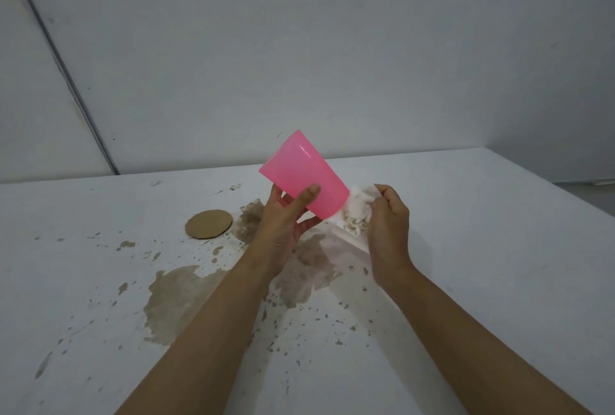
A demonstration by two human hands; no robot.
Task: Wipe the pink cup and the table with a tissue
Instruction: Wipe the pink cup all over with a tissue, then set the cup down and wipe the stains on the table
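- Nearest the camera, brown spill patches (173,301) and splashes stain the white counter (499,248).
- Above the stains, the left hand (286,218) has its fingers (307,195) wrapped around the tilted pink cup (304,173), held off the counter.
- Just right, the right hand (387,225) pinches a crumpled, stained tissue (357,205) touching the cup's base.
- Farther left lies a round cardboard coaster (208,224).

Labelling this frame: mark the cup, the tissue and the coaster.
cup (304,175): head view, on its pink side wall.
tissue (357,206): head view, on the crumpled white wad by the cup's lower end.
coaster (208,224): head view, centre of the brown disc.
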